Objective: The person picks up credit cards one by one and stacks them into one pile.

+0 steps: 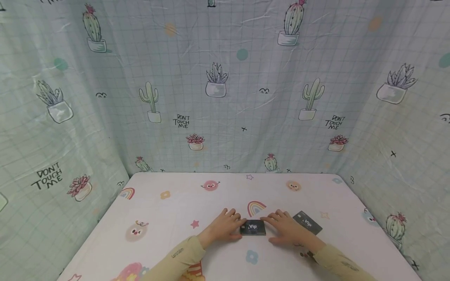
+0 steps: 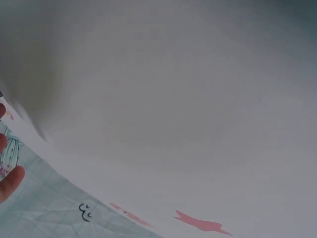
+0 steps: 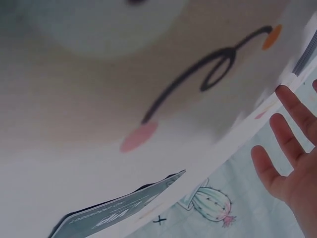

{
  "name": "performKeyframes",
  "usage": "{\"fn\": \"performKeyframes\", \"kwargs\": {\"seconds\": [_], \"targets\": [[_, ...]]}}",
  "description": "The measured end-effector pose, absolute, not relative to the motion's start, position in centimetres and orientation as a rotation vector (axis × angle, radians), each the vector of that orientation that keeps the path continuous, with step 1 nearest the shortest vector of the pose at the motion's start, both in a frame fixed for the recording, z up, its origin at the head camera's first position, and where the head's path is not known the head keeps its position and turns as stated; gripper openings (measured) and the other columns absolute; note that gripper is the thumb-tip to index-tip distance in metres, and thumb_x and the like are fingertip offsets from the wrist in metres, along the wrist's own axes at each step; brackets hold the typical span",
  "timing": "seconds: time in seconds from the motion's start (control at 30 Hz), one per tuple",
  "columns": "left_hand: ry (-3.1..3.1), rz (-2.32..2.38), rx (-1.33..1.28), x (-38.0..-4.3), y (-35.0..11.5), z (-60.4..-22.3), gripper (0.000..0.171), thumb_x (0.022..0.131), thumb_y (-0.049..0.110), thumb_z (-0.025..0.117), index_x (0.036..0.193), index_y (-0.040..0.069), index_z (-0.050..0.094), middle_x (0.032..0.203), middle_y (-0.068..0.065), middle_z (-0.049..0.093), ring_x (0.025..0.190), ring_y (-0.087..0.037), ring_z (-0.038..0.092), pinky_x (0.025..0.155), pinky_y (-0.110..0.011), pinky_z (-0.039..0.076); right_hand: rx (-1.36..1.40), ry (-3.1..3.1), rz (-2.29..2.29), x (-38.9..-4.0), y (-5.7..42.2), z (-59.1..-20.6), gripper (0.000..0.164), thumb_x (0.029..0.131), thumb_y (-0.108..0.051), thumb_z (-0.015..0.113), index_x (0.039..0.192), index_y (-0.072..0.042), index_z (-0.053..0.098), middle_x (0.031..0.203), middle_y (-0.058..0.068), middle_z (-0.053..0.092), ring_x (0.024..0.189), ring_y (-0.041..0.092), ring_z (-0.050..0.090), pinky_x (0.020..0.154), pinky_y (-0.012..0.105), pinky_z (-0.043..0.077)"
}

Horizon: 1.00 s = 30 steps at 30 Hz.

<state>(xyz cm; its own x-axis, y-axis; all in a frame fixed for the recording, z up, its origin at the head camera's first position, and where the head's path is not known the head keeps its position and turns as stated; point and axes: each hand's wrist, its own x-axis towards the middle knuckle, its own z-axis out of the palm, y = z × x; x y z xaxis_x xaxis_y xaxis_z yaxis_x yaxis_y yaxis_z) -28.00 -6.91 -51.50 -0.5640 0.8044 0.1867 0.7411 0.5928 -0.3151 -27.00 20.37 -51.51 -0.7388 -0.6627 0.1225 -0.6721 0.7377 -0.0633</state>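
A black card (image 1: 258, 232) printed "Vip" lies flat near the middle of the table, its long side crosswise. At its left end is my left hand (image 1: 225, 226), index fingertip and thumb right at the edge, fingers loosely extended. Across from it, my right hand (image 1: 283, 227) has its index fingertip by the card's upper right corner, and its thumb is spread apart below. In the right wrist view its fingers (image 3: 287, 134) are spread and fairly straight. Beyond the right hand a second black "Vip" card (image 1: 313, 225) lies at a slant, also seen in the right wrist view.
The table (image 1: 175, 210) wears a white cover printed with rainbows, stars, flowers and faces. Cactus-patterned cloth (image 1: 225, 136) hangs behind it and on both sides.
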Motion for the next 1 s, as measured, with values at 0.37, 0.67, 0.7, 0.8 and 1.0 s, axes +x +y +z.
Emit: {"fn": "performKeyframes", "kwargs": {"seconds": [0.37,0.67,0.7,0.8,1.0], "targets": [[-2.439,0.260,-1.274,-27.2,-6.9,-50.6,0.052,0.082,0.053,0.052,0.123,0.022,0.050,0.110,0.004,0.057,0.099,-0.014,0.047,0.083,-0.036,0.042,0.984,-2.986,0.256,-25.6,21.2,-50.9,0.065,0.074,-0.049,0.063,0.131,-0.027,0.041,0.117,-0.005,0.050,0.101,0.014,0.040,0.091,0.050,0.034],[-2.387,0.253,-1.319,-26.4,-6.6,-50.3,0.049,0.084,0.050,0.050,0.124,0.021,0.051,0.113,0.002,0.056,0.104,-0.016,0.048,0.086,-0.038,0.044,0.970,-2.976,0.304,-24.9,22.0,-50.6,0.063,0.075,-0.048,0.062,0.131,-0.025,0.042,0.117,-0.006,0.052,0.099,0.013,0.040,0.088,0.047,0.037],[-2.378,0.257,-1.320,-26.3,-6.5,-50.3,0.048,0.085,0.050,0.050,0.123,0.021,0.051,0.114,0.002,0.056,0.104,-0.016,0.048,0.086,-0.038,0.044,0.973,-2.966,0.301,-24.9,22.2,-50.6,0.063,0.075,-0.048,0.062,0.131,-0.025,0.042,0.116,-0.006,0.053,0.097,0.012,0.040,0.087,0.046,0.037],[-2.343,0.268,-1.316,-26.0,-6.3,-50.1,0.047,0.085,0.049,0.049,0.122,0.021,0.053,0.114,0.003,0.056,0.103,-0.016,0.048,0.085,-0.036,0.043,0.971,-2.960,0.314,-24.7,22.6,-50.6,0.062,0.076,-0.045,0.063,0.130,-0.023,0.043,0.115,-0.006,0.053,0.096,0.012,0.040,0.086,0.046,0.038],[-2.247,0.264,-1.309,-25.7,-5.3,-50.1,0.042,0.084,0.047,0.051,0.118,0.023,0.054,0.110,0.004,0.056,0.101,-0.015,0.048,0.083,-0.035,0.043,0.902,-2.968,0.354,-24.2,23.3,-50.5,0.056,0.077,-0.040,0.064,0.126,-0.022,0.047,0.115,-0.004,0.053,0.100,0.016,0.042,0.088,0.054,0.038]]}}
